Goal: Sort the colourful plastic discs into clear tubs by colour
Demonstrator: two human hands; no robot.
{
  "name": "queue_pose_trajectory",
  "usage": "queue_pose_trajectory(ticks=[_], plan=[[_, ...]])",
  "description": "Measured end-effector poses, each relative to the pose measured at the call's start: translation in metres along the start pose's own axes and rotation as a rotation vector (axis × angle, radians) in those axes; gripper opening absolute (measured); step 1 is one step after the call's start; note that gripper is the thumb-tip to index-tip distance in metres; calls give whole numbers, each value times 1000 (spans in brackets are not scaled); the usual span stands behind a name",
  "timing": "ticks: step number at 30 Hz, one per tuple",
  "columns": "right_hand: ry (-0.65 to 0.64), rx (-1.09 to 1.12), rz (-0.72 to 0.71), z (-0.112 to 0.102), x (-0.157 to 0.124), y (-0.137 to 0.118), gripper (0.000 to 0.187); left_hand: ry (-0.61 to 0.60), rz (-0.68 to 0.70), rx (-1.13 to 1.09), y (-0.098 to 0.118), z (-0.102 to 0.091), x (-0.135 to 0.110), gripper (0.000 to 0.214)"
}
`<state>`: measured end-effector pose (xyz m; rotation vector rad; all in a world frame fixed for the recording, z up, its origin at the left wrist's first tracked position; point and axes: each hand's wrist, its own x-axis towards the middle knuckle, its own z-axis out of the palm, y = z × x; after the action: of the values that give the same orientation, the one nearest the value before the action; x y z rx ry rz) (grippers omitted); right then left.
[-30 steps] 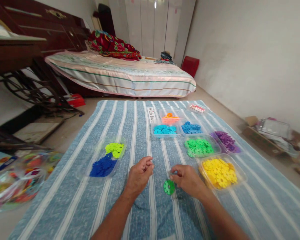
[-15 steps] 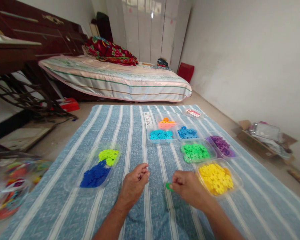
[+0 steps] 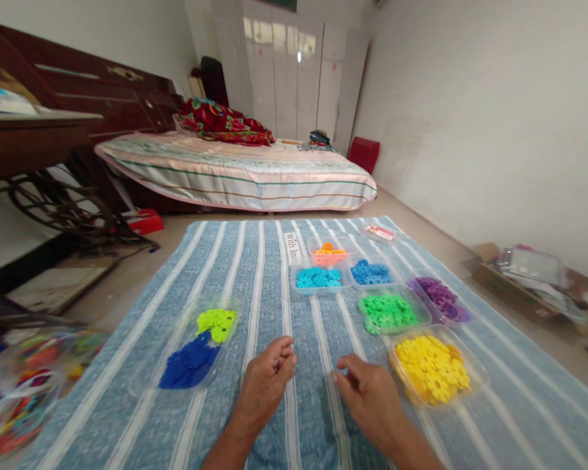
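Note:
My left hand (image 3: 267, 382) rests low on the blue striped cloth (image 3: 255, 261) with its fingers curled and fingertips pressed together; nothing shows in them. Beside it, my right hand (image 3: 367, 395) has thumb and fingers pinched, and whatever it holds is hidden. The yellow flower-shaped pieces in a clear tray (image 3: 434, 365) lie just right of that hand. Further back stand a green tray (image 3: 389, 310), a purple tray (image 3: 438, 297), a blue tray (image 3: 370, 271), a cyan tray (image 3: 318, 277) and an orange tray (image 3: 328, 251). Left of my left hand, one tray holds lime pieces (image 3: 215, 323) and dark blue pieces (image 3: 189, 362).
A clear bag of mixed coloured pieces (image 3: 19, 385) lies off the cloth at the left. A mattress (image 3: 235, 170) lies beyond the cloth, with a dark wooden table with an iron frame (image 3: 53, 196) at the left. A cardboard box (image 3: 529, 281) stands by the right wall.
The green disc that lay by my right hand was picked up and is now out of sight. Both hands stay close together; the view tilted up slightly.

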<state>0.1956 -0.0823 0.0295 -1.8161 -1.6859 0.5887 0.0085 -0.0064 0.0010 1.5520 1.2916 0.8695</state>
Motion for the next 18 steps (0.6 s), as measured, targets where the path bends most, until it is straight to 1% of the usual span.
queue_pose_trajectory(ticks=[3,5,7,9,10,11,12,13,14,16,17,18], plan=[[-75,-34,-18,18,-7,-2,16,7,12,28,4,0,-3,35],[-89,-46,-22,22,-8,0,16,65,86,146,11,-4,-6,33],[-107,-34,-21,22,-7,1,17,211,243,372,21,-14,-12,30],[-118,-29,-28,22,-7,3,17,402,405,650,32,-29,-17,31],[-112,-35,-34,23,-7,4,17,480,437,787,37,-38,-19,33],[-99,-45,-41,24,-7,5,17,525,419,922,41,-47,-20,36],[-83,-56,-46,26,-7,5,16,543,368,1046,42,-56,-22,40],[-67,-66,-49,27,-7,6,16,540,296,1150,42,-64,-22,42],[-57,-74,-47,29,-8,6,15,498,220,1227,39,-71,-23,41],[-50,-81,-42,31,-8,6,14,375,113,1280,31,-82,-24,36],[-54,-81,-41,32,-8,6,14,344,103,1247,25,-86,-25,34],[-61,-80,-43,32,-7,6,14,340,134,1187,20,-89,-26,33]])
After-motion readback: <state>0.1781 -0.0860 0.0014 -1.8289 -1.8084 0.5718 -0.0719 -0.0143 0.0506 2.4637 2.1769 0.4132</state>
